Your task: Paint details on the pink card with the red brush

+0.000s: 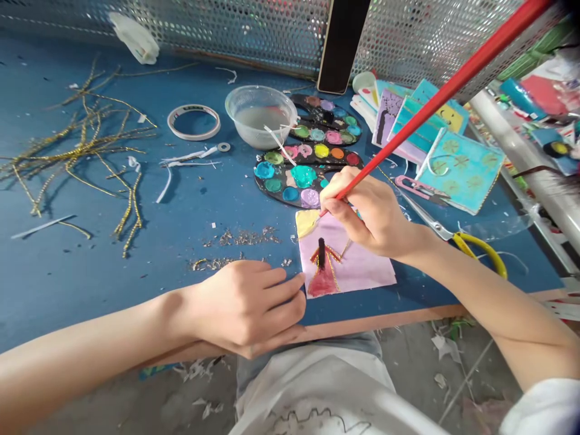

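My right hand point(369, 211) grips a long red paintbrush point(421, 115) whose handle slants up past the top right of the view. Its tip touches the card point(362, 263) near a yellow patch in the upper left corner. The card is pale purple, with a figure in a red dress, black hair and gold outlines. My left hand point(254, 305) rests at the table's front edge, holding nothing. Its fingers are loosely bent and a little apart, and the index fingertip meets the card's left edge. Just beyond the card lies a black paint palette point(296, 188) with several colours.
Behind the palette stand a plastic bowl point(261, 109) of cloudy water and a second palette point(312, 133). A tape roll point(194, 136) and gold cords point(81, 145) lie left. To the right are painted cards point(462, 169) and scissors point(480, 251) with yellow handles. A perforated metal panel point(254, 39) borders the back.
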The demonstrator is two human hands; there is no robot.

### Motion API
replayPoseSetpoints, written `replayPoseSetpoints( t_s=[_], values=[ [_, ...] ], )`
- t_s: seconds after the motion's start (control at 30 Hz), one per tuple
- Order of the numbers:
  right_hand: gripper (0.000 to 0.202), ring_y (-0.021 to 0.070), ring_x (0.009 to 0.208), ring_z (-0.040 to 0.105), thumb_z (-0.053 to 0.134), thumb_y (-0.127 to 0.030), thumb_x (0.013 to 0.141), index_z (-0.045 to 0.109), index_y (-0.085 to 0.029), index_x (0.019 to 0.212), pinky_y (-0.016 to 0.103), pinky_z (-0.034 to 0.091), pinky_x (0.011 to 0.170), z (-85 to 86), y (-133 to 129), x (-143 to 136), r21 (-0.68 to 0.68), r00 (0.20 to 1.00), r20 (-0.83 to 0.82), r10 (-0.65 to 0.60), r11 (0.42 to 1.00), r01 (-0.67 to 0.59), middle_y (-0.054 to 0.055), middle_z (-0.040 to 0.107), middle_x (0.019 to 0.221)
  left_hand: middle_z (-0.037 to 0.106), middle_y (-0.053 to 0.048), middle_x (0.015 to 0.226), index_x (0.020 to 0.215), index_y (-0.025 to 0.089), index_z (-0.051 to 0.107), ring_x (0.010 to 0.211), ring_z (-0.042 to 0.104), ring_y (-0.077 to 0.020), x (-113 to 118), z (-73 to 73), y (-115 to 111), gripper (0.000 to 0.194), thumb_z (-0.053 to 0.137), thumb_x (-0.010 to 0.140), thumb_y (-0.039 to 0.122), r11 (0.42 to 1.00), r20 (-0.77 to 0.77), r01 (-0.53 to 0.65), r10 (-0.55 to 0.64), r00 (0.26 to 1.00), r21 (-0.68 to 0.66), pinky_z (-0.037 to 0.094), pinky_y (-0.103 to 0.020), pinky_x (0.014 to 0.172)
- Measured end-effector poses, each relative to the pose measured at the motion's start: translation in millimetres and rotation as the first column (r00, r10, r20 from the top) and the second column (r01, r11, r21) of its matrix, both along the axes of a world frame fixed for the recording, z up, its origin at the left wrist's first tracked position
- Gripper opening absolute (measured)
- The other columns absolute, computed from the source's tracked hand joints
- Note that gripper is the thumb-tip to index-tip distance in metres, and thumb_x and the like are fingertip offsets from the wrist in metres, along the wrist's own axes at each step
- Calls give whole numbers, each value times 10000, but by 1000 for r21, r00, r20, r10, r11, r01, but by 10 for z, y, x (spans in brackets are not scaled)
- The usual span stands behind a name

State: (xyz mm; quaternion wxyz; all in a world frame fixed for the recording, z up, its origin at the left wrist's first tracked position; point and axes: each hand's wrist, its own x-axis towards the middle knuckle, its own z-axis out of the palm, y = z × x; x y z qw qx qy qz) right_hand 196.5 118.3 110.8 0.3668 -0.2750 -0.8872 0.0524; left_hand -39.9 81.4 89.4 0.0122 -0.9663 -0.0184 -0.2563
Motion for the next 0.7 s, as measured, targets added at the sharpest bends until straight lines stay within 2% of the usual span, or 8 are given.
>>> replayPoseSetpoints(
  t_s=[0.4,0.7],
  values=[
    [134,137,730,526,419,-200,988,530,-176,918,299,453,679,-2,-8,-32,56,997,74,-8,998,4,19,603,795,752,-78,889,857,130,662,586,622,-143,-4,-6,-4,259,591,858,379,1000,-10,0,0,1000,-2,475,-269,451],
    [123,139,746,542,416,-200,987,523,-189,927,305,464,696,-9,-7,-22,68,998,53,-15,998,12,20,614,808,757,-76,937,854,140,663,590,623,-132,6,5,3,262,585,865,390,1000,-12,-8,8,1000,15,467,-260,451]
  ],
)
